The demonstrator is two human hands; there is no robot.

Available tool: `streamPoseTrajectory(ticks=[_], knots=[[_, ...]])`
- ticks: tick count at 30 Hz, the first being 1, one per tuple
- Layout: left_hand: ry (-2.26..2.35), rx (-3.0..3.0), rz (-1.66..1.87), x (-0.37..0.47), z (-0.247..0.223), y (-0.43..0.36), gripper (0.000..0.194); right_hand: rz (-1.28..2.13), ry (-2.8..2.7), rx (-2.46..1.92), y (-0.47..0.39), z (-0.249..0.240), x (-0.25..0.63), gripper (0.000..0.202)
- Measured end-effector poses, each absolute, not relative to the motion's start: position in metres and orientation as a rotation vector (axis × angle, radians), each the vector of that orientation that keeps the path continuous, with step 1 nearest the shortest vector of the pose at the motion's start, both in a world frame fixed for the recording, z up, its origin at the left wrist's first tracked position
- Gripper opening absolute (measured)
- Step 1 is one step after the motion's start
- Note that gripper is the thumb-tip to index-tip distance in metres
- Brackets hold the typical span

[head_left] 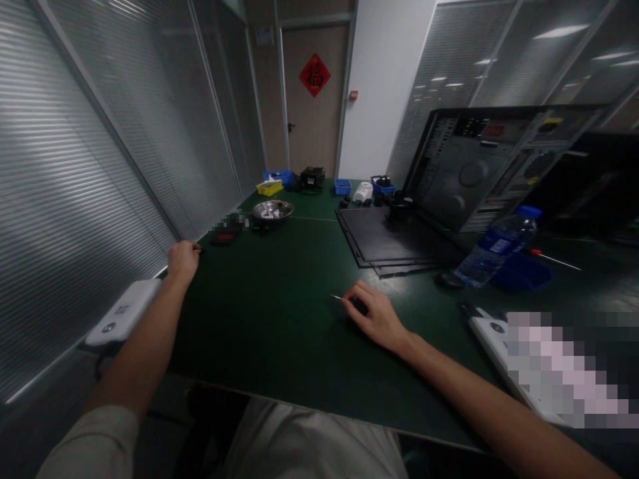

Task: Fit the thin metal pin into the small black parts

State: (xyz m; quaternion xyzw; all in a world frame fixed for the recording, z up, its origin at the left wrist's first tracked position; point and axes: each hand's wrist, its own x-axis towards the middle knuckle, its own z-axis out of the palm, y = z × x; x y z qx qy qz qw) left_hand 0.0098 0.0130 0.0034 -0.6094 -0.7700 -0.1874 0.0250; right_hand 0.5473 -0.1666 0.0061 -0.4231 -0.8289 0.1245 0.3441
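Observation:
My right hand (374, 314) rests low over the green table, its fingers wrapped round a small screwdriver (358, 305). Its dark handle shows between the fingers, and the thin metal shaft points left. At the table's left edge, my left hand (184, 261) is closed, fingertips pinched together. Something small and dark shows at those fingertips, too unclear to name. Just beyond that hand lie a dark item with a red patch (224, 237) and a metal bowl (273, 211) with small pale pieces in it.
Black flat panels (394, 236) lie right of centre, before an opened computer case (469, 173). A water bottle (499, 249) leans over a blue tray (524, 273). White devices flank the table (259, 332). A yellow tray (269, 188) and blue tray (342, 187) stand far back.

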Motion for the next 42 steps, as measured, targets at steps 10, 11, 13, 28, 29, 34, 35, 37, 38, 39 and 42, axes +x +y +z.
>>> streamPoseTrajectory(ticks=[10,11,13,28,29,34,35,37,38,39,42], knots=[[-2.333,-1.797,-0.421,0.022,0.008,0.001,0.038,0.346,-2.161,-1.1,-0.168,0.009,0.547,0.015],[-2.348,-1.782,-0.392,0.025,0.01,0.0,0.038,0.345,-2.16,-1.1,-0.168,0.009,0.546,0.014],[-2.369,-1.745,-0.337,0.031,0.013,-0.002,0.039,0.344,-2.159,-1.1,-0.168,0.009,0.546,0.015],[-2.362,-1.813,-0.432,0.023,0.005,0.006,0.026,0.366,-2.22,-1.171,-0.164,0.008,0.543,0.018],[-2.354,-1.853,-0.46,0.026,0.006,0.007,0.025,0.365,-2.223,-1.185,-0.164,0.008,0.543,0.018],[-2.071,-2.3,-0.694,0.088,0.016,-0.001,0.022,0.349,-2.24,-1.261,-0.164,0.011,0.542,0.018],[-1.979,-2.406,-0.736,0.11,0.018,-0.008,0.023,0.349,-2.245,-1.272,-0.164,0.012,0.542,0.018],[-1.821,-2.679,-0.826,0.158,0.022,-0.027,0.026,0.352,-2.249,-1.289,-0.165,0.012,0.542,0.018],[-1.721,-2.833,-0.885,0.183,0.022,-0.04,0.025,0.351,-2.249,-1.296,-0.165,0.011,0.542,0.017],[-1.591,-2.998,-0.918,0.207,0.023,-0.053,0.025,0.349,-2.248,-1.305,-0.166,0.011,0.542,0.017],[-1.141,-3.393,-0.861,0.264,0.02,-0.092,0.019,0.328,-2.244,-1.336,-0.166,0.01,0.542,0.014]])
